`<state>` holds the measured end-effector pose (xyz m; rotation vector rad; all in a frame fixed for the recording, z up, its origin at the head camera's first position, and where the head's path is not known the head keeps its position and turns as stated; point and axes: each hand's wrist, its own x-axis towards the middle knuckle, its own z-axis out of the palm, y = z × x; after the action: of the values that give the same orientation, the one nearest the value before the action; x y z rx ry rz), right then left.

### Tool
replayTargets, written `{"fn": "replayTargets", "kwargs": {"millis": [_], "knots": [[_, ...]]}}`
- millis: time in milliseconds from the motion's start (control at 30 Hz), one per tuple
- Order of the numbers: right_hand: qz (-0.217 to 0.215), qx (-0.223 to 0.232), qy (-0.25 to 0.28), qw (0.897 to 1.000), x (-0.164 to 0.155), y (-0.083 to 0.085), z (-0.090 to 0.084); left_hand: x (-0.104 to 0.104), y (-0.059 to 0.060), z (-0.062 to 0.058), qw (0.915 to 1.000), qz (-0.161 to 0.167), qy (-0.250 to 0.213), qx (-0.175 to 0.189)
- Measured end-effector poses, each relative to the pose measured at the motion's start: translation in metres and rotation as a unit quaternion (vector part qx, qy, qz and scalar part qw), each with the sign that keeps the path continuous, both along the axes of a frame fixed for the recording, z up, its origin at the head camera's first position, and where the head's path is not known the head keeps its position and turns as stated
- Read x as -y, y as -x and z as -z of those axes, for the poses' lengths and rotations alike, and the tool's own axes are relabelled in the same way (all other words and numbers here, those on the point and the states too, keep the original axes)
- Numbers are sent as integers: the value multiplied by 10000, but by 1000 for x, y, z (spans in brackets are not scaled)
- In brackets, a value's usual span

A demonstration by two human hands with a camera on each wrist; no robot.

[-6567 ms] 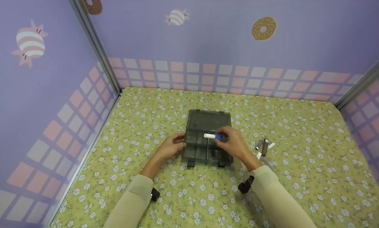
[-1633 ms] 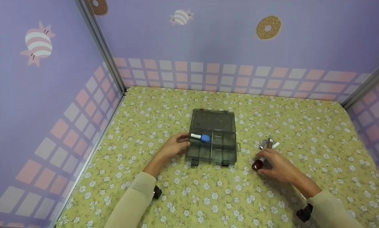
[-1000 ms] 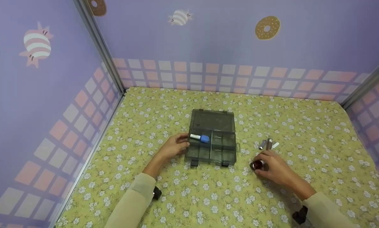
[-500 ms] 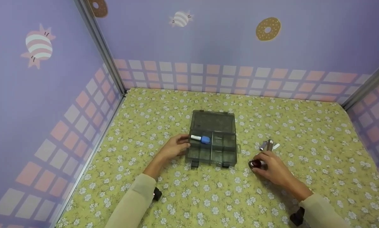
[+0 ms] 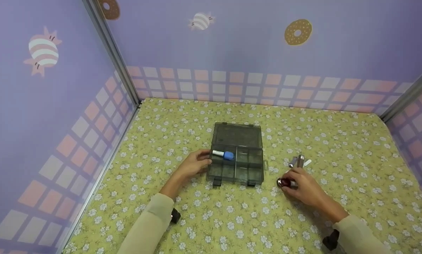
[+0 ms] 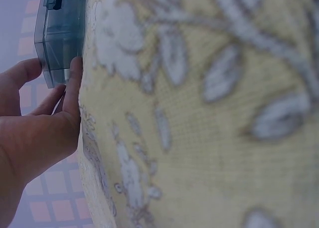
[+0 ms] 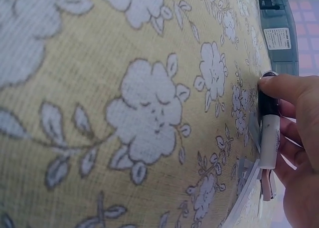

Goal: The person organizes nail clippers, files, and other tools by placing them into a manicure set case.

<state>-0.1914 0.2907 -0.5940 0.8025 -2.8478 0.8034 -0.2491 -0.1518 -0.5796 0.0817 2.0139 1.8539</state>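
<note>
Fingers of your right hand now curl round a small tube with a dark red cap, right of the box and just near of the leftover pieces on the cloth. A second and a half ago that hand was only settling over the tube; since then it has drawn a little left and closed in, and the red cap now pokes out on the left side of your grip. The right wrist view shows your thumb pressed on the dark cap end and the pale body of the tube lying across your curled fingers, low against the cloth. Whether it has cleared the cloth, I cannot tell.

Your left hand has not shifted over these frames. It rests against the box's left wall; the left wrist view has the thumb and fingers lying fairly straight along the box corner, steadying rather than clasping it.

The box stands open, lid laid back to the far side. The blue-and-white tube lies in the far left compartment, where it sat a second and a half ago; several seconds back your right hand was holding it over the box. The other compartments look bare from the head view.

So you appear to have one piece stowed and a second one in hand.
</note>
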Motion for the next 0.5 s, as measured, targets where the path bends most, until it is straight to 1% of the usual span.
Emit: {"fn": "replayTargets", "kwargs": {"millis": [200,300,500], "knots": [[47,172,140,9997,2,3,-6,-1,1,1,10000,-6,12,-6],[27,173,285,9994,3,8,-11,-1,1,0,10000,0,31,-33],[19,91,498,9987,8,17,-20,-1,-1,-1,10000,-25,67,57]]}}
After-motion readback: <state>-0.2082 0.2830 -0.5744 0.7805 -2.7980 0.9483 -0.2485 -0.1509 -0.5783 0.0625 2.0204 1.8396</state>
